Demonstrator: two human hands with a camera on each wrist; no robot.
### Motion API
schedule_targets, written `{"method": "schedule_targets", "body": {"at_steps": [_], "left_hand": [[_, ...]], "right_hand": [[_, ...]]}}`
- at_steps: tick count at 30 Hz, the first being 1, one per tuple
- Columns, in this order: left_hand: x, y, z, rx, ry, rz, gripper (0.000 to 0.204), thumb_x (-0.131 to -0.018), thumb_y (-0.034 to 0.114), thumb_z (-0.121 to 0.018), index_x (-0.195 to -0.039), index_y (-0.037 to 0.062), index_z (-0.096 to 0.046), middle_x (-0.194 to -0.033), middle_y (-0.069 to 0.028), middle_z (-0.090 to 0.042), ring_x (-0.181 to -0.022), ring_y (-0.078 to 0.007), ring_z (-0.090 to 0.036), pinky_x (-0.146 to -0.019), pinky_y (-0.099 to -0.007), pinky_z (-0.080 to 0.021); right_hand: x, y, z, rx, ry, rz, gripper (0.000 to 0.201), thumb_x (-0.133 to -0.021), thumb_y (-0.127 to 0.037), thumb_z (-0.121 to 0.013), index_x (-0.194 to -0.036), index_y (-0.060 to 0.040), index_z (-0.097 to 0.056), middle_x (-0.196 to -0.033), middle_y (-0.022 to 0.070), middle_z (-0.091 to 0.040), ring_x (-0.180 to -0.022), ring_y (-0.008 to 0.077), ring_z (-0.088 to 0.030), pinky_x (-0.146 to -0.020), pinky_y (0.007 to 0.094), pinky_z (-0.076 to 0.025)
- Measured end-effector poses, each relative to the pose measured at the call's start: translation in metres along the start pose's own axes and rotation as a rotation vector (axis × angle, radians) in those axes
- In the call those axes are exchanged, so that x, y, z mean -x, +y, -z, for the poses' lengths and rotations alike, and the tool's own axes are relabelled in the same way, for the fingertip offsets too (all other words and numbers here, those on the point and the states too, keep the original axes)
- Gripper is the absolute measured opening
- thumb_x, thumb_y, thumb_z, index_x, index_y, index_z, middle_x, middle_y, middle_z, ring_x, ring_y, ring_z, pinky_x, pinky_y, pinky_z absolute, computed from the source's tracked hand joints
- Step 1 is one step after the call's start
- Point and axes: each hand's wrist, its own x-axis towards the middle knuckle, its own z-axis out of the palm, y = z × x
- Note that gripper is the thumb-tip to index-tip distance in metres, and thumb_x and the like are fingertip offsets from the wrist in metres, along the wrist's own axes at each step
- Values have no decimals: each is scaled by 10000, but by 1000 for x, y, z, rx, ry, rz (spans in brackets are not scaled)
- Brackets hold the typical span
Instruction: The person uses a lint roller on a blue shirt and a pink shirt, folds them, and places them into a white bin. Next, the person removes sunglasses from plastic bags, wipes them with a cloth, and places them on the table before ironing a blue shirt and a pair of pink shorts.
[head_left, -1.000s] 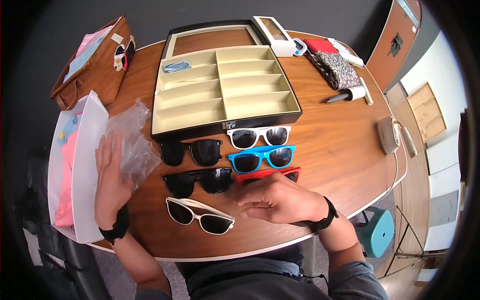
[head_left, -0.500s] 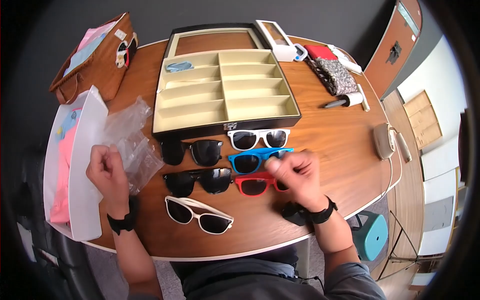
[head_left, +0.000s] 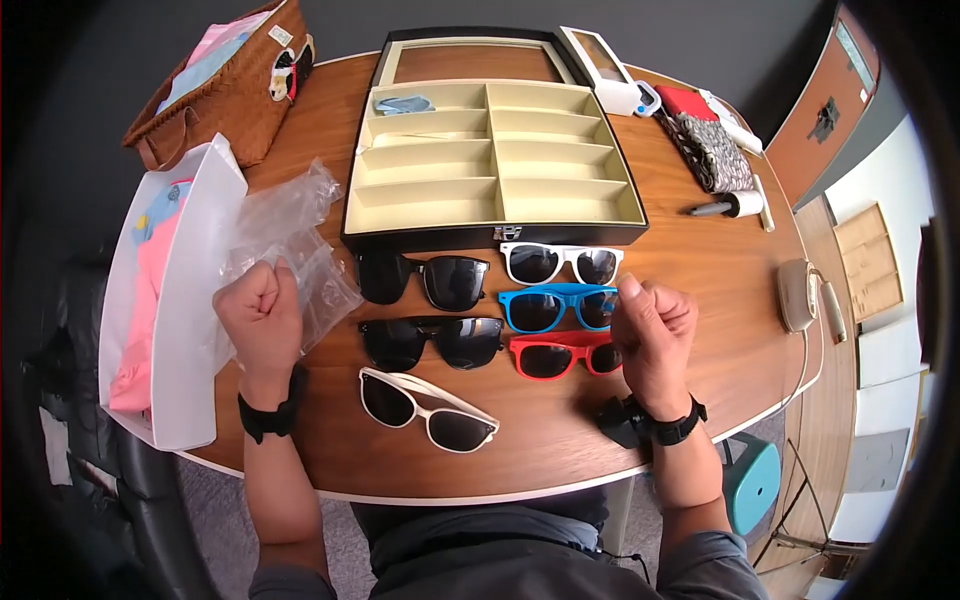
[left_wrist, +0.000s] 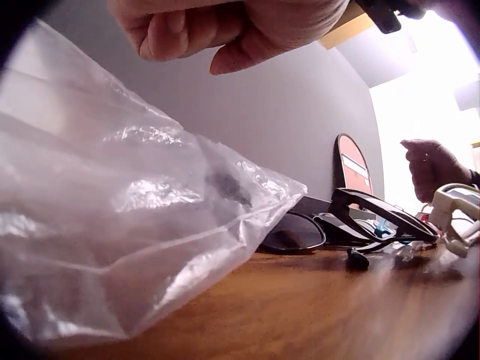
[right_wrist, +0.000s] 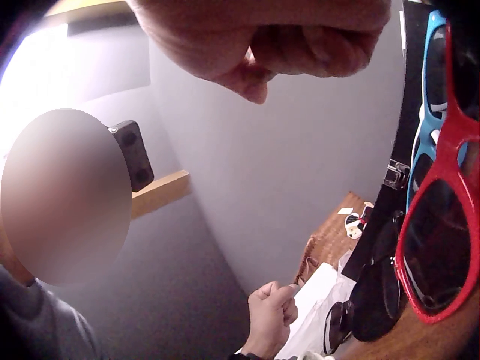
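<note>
My left hand (head_left: 262, 318) is curled into a fist with nothing in it, above the crumpled clear plastic bag (head_left: 290, 215). My right hand (head_left: 655, 340) is also curled and holds nothing, beside the red sunglasses (head_left: 545, 361). Behind these, in the same column, are blue sunglasses (head_left: 532, 312) and white sunglasses (head_left: 530, 263). The left column has two black pairs, the back sunglasses (head_left: 456, 284) and the middle sunglasses (head_left: 468, 343), with cream sunglasses (head_left: 458, 430) angled in front. A black case (head_left: 420, 238) with cream compartments lies open behind them; one compartment holds a pale blue item (head_left: 405, 104).
At the left stand a white box (head_left: 190, 330) with pink cloth and a brown basket (head_left: 225, 125). Toward the right are a patterned cloth pouch (head_left: 715, 155), a lint roller (head_left: 740, 205) and a beige corded device (head_left: 797, 297). A teal stool (head_left: 755, 485) stands below the table edge.
Both hands have gone from extended fingers to fists. The right hand has moved right, off the red sunglasses, uncovering them. The left hand has lifted from beside the white box. The head view has shifted slightly.
</note>
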Motion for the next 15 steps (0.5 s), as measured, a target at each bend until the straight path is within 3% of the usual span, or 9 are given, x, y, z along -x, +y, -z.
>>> {"method": "schedule_targets", "body": {"at_steps": [11, 13, 15], "left_hand": [[0, 2, 0, 5, -39, 13, 437, -832, -42, -640, -601, 22, -275, -525, -46, -203, -490, -122, -192, -448, -330, -186], [-1, 1, -1, 23, -55, 7, 480, -855, -3, -659, -626, 42, -240, -567, 2, -183, -540, -78, -189, -473, -314, -162], [-10, 8, 1, -8, -51, -4, 479, -855, 18, -674, -614, 33, -260, -552, -16, -198, -530, -86, -196, -464, -318, -177]], "right_hand": [[-1, 3, 0, 43, -9, -7, 509, -973, -151, -608, -540, -129, -342, -486, -50, -343, -417, 51, -256, -398, 251, -187], [-3, 5, 1, 42, 9, 15, 508, -974, -152, -607, -539, -129, -347, -487, -51, -346, -419, 49, -254, -399, 251, -185], [-5, 6, 2, 64, 56, 1, 502, -970, -154, -618, -538, -128, -362, -489, -53, -361, -423, 41, -263, -403, 245, -188]]}}
